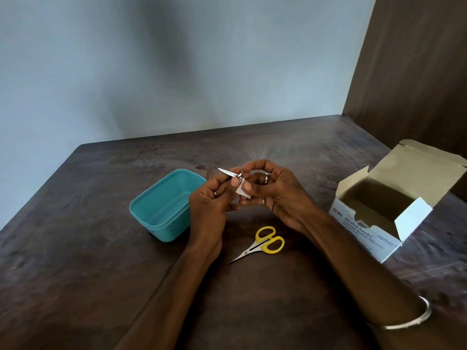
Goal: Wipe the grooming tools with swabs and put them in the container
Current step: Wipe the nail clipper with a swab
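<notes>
A person's left hand (211, 198) pinches a small metal nail clipper (231, 173) above the middle of the dark, wood-grained table (75, 248), its slim lever tilted up and to the left. The right hand (273, 190), fingers curled, presses a small folded white swab (241, 189) against the clipper's head. A smooth, round-cornered teal plastic container (161, 208) stands open just left of the hands. Scissors (260, 245) with yellow loop handles and thin steel blades lie closed nearer the table's front edge. An open cardboard swab box (389, 213) sits at the right edge.
</notes>
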